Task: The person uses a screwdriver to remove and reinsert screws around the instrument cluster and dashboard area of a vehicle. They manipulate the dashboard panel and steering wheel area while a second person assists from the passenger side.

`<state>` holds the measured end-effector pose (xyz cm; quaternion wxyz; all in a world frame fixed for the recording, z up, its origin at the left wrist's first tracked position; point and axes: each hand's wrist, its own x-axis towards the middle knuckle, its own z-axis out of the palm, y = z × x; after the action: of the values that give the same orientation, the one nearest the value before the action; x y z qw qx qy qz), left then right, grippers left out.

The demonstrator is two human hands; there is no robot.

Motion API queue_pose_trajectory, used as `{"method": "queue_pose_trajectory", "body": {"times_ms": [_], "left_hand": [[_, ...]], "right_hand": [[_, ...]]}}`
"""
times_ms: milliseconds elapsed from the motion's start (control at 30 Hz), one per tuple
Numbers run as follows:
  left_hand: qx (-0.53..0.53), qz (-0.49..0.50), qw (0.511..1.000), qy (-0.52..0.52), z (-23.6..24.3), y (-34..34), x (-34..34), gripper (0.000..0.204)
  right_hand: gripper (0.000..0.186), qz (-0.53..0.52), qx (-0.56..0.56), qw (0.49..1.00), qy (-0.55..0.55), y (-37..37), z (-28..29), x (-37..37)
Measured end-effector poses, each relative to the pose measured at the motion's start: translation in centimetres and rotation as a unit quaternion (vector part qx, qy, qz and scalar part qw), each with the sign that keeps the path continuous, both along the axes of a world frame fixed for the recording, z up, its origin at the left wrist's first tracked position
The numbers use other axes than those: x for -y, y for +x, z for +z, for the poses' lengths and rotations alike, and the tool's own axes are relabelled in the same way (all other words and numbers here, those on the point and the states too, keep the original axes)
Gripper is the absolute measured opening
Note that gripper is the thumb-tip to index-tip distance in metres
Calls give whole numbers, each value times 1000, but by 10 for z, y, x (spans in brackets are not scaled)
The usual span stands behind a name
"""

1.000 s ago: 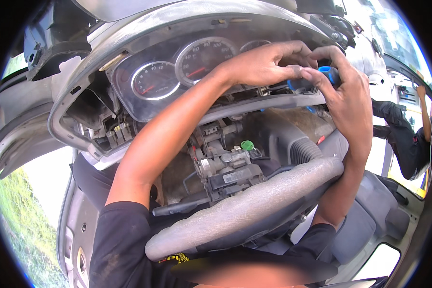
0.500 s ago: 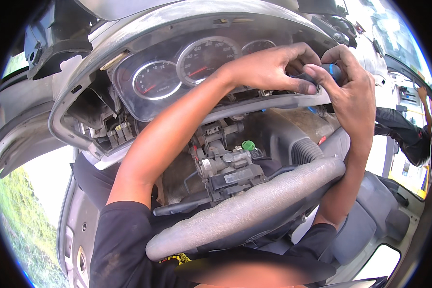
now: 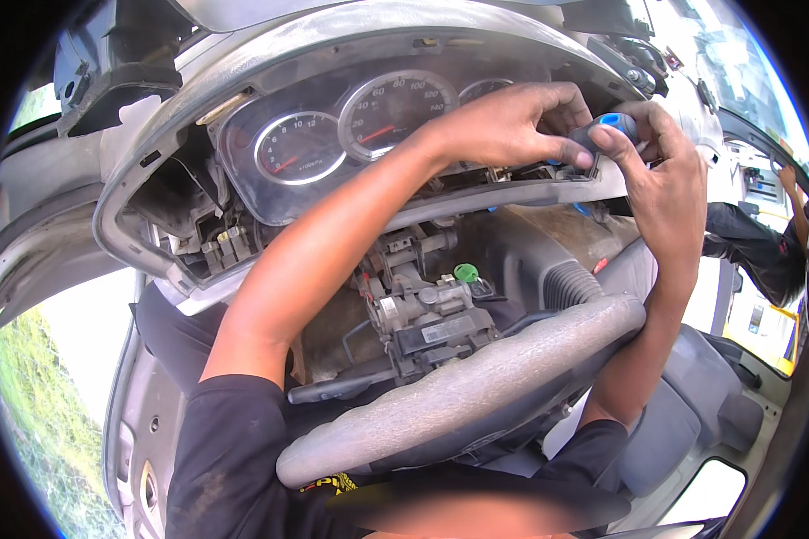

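Note:
My right hand (image 3: 667, 175) is closed around the handle of a screwdriver-like tool (image 3: 622, 130), dark with bright blue patches. Its tip is hidden behind my fingers, down at the right end of the instrument panel. My left hand (image 3: 512, 126) reaches across the gauges, thumb and fingers apart in a curve beside the front of the handle. Whether those fingertips touch the tool, I cannot tell. Below them runs the lower grey rim (image 3: 512, 193) of the panel opening. The instrument cluster (image 3: 283, 193) with its round dials sits in that opening, partly covered by my left forearm.
The worn steering wheel (image 3: 458, 395) lies between my arms. Beyond it is the exposed steering column (image 3: 431, 310), with a green tag (image 3: 465, 272). Wiring connectors (image 3: 229, 247) show at the panel's left. At far right a person (image 3: 755, 242) in dark clothes stands outside.
My right hand has turned the handle, so its blue patches face differently. The left fingers have loosened slightly from the handle's front. The whole view has shifted a little.

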<state>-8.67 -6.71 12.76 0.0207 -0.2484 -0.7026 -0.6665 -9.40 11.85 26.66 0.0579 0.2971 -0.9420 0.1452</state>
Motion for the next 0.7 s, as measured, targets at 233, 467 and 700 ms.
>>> {"method": "queue_pose_trajectory", "body": {"times_ms": [233,467,700], "left_hand": [[-18,-2,999,50,0,5,-1,66],[55,-68,995,41,-5,-6,7,70],[-25,13,1000,-7,2,5,2,53]], "right_hand": [[34,-24,68,997,-9,-1,8,3],[37,88,37,988,-121,-3,-3,-2],[39,-119,87,980,132,3,17,13]]}}
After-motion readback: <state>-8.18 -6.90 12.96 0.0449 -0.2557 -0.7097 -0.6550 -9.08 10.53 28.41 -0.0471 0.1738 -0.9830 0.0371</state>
